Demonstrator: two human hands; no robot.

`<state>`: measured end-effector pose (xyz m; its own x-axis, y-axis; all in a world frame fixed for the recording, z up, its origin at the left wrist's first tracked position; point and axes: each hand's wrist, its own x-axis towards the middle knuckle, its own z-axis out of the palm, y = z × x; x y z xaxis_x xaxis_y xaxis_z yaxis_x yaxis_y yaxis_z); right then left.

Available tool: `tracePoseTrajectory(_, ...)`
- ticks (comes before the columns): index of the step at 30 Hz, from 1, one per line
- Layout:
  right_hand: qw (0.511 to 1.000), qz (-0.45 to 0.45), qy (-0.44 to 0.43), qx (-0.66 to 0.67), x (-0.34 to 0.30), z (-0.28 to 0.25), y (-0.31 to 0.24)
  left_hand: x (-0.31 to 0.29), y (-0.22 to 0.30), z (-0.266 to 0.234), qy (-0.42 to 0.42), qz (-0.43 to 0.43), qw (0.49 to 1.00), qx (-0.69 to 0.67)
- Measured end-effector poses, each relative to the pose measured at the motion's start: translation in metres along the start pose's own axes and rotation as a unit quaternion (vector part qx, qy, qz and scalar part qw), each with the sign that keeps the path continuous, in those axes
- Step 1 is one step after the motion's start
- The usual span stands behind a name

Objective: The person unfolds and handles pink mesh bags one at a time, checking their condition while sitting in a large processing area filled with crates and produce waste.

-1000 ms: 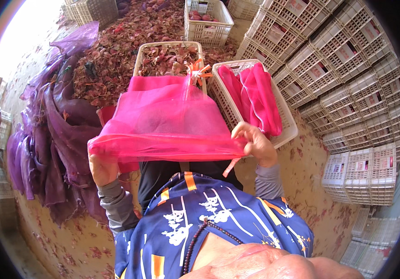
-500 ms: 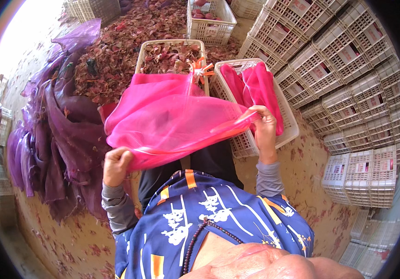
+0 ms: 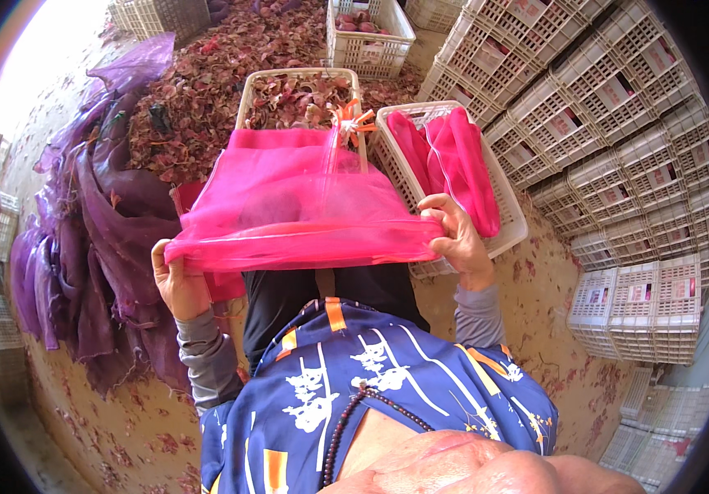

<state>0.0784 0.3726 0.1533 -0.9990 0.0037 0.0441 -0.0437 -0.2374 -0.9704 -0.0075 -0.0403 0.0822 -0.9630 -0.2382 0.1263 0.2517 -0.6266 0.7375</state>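
Observation:
I hold a bright pink mesh bag (image 3: pixel 297 206) stretched out flat in front of my body. My left hand (image 3: pixel 175 280) grips its near left corner and my right hand (image 3: pixel 457 239) grips its near right corner. An orange tie string (image 3: pixel 349 123) hangs at the bag's far edge. The bag covers part of a white plastic crate (image 3: pixel 256 90) that holds dry reddish skins. Just right of it, another white crate (image 3: pixel 507 206) holds several folded pink mesh bags (image 3: pixel 453 160).
A heap of purple mesh bags (image 3: pixel 99 230) lies on my left. Reddish dry skins (image 3: pixel 206 82) cover the ground ahead. Stacks of white crates (image 3: pixel 610 140) rise on the right. A crate with red bulbs (image 3: pixel 367 37) stands farther ahead.
The bag was pulled taut, then slackened as my left hand dropped low. Now both hands hold it stretched level again, with my left hand raised back up.

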Motion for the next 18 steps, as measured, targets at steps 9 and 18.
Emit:
tracePoseTrajectory(9,0.951,-0.077,0.242,0.178,0.021,-0.039,0.023,-0.011,0.02,0.008,-0.366,-0.177,0.849,0.336)
tracePoseTrajectory(18,0.997,0.041,-0.062,0.009,0.005,-0.007,0.008,-0.001,0.001,-0.019,-0.104,-0.048,0.993,-0.034)
